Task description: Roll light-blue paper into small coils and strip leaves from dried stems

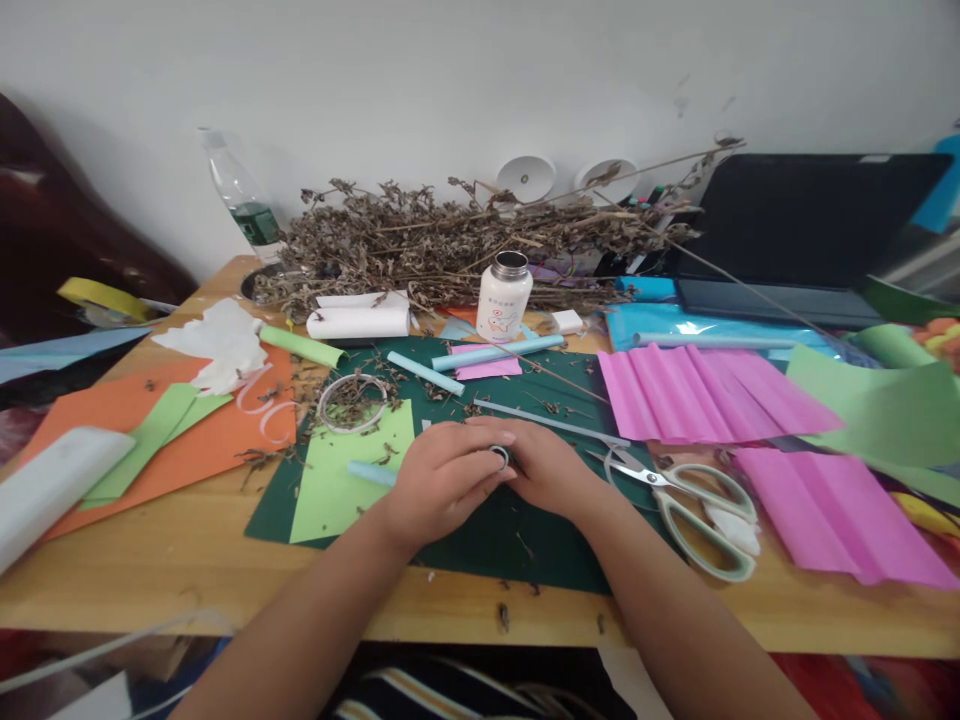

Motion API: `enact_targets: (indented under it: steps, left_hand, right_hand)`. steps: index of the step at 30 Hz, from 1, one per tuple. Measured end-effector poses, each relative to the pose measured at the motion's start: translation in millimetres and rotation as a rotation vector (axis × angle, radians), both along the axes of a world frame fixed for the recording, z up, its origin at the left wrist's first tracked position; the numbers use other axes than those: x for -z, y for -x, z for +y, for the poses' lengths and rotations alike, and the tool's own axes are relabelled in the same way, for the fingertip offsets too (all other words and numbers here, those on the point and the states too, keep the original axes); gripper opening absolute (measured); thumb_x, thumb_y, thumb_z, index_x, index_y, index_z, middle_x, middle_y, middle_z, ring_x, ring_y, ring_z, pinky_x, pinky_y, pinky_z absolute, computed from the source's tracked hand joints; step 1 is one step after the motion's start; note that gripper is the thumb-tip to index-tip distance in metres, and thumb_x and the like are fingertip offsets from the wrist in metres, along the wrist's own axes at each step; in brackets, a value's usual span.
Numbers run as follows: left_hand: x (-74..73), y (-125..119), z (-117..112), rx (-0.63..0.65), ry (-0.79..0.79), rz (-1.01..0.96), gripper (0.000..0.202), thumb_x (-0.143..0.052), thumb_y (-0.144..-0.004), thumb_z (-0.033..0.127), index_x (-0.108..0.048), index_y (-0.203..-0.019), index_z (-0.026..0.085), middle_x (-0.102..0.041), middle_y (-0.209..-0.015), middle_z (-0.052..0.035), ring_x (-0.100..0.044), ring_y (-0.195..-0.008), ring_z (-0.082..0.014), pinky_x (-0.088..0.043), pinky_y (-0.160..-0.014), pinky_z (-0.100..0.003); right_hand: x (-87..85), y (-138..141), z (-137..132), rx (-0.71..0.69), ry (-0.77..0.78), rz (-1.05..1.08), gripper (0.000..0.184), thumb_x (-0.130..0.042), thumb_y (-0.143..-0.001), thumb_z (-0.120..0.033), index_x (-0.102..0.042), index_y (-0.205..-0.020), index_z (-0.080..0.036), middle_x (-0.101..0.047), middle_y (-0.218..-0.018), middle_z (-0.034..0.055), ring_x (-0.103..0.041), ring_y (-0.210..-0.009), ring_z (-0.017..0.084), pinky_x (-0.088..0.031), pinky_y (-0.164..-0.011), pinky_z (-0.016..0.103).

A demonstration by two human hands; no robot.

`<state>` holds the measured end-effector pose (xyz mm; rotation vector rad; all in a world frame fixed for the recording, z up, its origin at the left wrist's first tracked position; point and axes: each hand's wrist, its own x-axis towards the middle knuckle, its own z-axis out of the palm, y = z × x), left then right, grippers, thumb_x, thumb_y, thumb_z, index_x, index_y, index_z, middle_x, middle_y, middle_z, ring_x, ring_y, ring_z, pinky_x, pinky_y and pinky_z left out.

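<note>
OK, my left hand [444,485] is closed on a small, pale, round-ended roll [500,458], likely paper, over the dark-green flat sheet [517,548], open end facing me, long axis hidden, with my right hand [551,468] just to its right, grip unclear.

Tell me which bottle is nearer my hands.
The white printed bottle, mouth open, straight beyond your left hand and right hand; the clear plastic bottle with a green label stands farther, back left.
</note>
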<state>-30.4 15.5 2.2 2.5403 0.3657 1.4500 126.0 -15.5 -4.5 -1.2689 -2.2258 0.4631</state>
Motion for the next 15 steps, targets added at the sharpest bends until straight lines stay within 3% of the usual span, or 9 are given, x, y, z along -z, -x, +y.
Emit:
enact_targets:
  steps: [7, 12, 15]
  left_hand:
    - [-1.7, 1.5, 3.0, -0.015, 0.133, 0.115, 0.010, -0.054, -0.069, 0.014, -0.045, -0.071, 0.019, -0.062, -0.094, -0.0073, -0.058, -0.084, -0.0153, -0.047, -0.069, -0.026]
    - [5.3, 5.0, 3.9, 0.192, 0.332, -0.056, 0.035, -0.053, -0.069, 0.015, -0.038, -0.099, 0.022, -0.058, -0.103, -0.0107, -0.054, -0.095, -0.0204, -0.045, -0.078, -0.037]
    - [8.3, 7.3, 4.5, 0.259, 0.417, -0.077, 0.040, -0.052, -0.069, 0.013, -0.037, -0.104, 0.022, -0.055, -0.108, -0.0119, -0.052, -0.099, -0.0219, -0.043, -0.080, -0.040]
  right_hand:
    - [-1.4, 1.8, 1.7, 0.072, 0.073, -0.132, 0.032, -0.041, -0.076, -0.022, -0.045, -0.106, -0.014, -0.058, -0.100, 0.0104, -0.054, -0.090, 0.022, -0.042, -0.072, 0.035]
    - [-5.2, 1.0, 1.7, 0.074, 0.052, -0.073, 0.032, -0.043, -0.076, -0.022, -0.044, -0.108, -0.016, -0.058, -0.102, 0.0092, -0.054, -0.092, 0.022, -0.042, -0.073, 0.035]
    - [-7.5, -2.4, 0.2, 0.052, 0.056, 0.029, 0.041, -0.043, -0.077, -0.022, -0.035, -0.117, -0.021, -0.054, -0.110, 0.0065, -0.052, -0.098, 0.019, -0.042, -0.077, 0.034]
